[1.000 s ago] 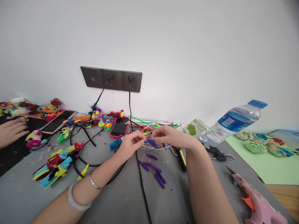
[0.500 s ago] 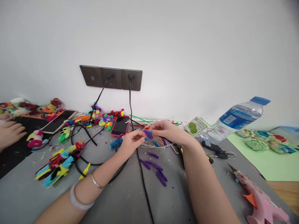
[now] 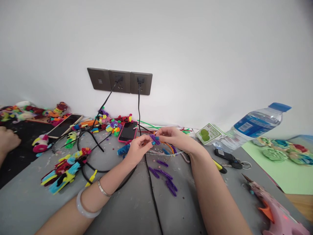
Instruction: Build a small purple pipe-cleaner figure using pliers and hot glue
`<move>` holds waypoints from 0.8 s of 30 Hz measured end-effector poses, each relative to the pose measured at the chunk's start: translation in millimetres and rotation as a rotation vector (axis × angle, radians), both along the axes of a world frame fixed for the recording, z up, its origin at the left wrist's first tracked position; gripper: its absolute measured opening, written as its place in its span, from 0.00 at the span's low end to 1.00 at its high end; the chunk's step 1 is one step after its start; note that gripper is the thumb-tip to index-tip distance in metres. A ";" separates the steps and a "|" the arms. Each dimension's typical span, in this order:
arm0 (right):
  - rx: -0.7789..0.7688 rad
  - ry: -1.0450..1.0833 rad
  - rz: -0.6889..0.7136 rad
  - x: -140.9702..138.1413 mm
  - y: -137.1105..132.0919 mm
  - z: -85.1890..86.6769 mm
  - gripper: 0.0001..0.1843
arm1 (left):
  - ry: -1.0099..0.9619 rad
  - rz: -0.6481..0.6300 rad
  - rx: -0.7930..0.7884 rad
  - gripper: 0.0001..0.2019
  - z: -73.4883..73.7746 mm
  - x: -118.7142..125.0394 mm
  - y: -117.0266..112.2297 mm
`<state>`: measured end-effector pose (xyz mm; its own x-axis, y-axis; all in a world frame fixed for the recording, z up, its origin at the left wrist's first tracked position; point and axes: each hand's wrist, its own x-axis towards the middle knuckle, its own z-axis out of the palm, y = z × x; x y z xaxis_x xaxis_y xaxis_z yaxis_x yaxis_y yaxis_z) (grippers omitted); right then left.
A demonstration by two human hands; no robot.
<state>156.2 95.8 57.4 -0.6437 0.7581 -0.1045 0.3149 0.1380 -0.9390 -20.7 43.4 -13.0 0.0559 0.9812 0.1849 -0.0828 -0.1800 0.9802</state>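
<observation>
Between the fingertips of both hands is a small looped purple pipe cleaner piece. My left hand pinches it from the left, fingers closed. From the right my right hand pinches it too, its thumb and fingers pressed together. Several purple pipe cleaner loops lie on the grey table just below the hands. Beneath and behind the fingers is a tangle of thin hoops, one of them orange. A blue fuzzy piece rests beside my left hand.
Black cables cross the table from the wall sockets. Colourful pipe cleaner figures and phones lie left. On the right are a tilted water bottle, keys and a pink glue gun. Another person's hand is far left.
The view has shifted slightly, so most things sit a little further right. Both hands keep their pinch on the purple piece. The other person's hand has drawn back left and curled.
</observation>
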 end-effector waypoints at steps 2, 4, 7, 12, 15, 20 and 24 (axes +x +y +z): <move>-0.004 0.012 0.021 0.4 -0.4 1.4 0.15 | -0.011 -0.002 0.007 0.15 -0.5 -0.2 0.0; -0.015 0.023 0.036 1.0 -1.1 3.2 0.15 | -0.034 0.001 0.011 0.15 -0.5 -0.3 -0.2; -0.032 0.044 0.061 1.5 -1.8 5.0 0.16 | -0.056 0.016 -0.003 0.15 0.4 -0.3 -0.6; -0.019 0.046 0.052 -0.3 -2.1 5.2 0.15 | -0.051 0.031 0.001 0.16 1.7 -0.1 -0.9; -0.032 0.032 0.024 -2.3 -3.3 6.4 0.15 | -0.048 0.040 0.010 0.17 1.6 -0.1 -0.8; -0.036 0.025 0.010 -3.0 -3.8 6.5 0.14 | -0.042 0.038 0.001 0.16 1.9 -0.4 -1.1; -0.032 0.032 0.028 -2.6 -3.2 5.1 0.13 | -0.045 0.029 -0.002 0.16 1.2 -0.5 -0.6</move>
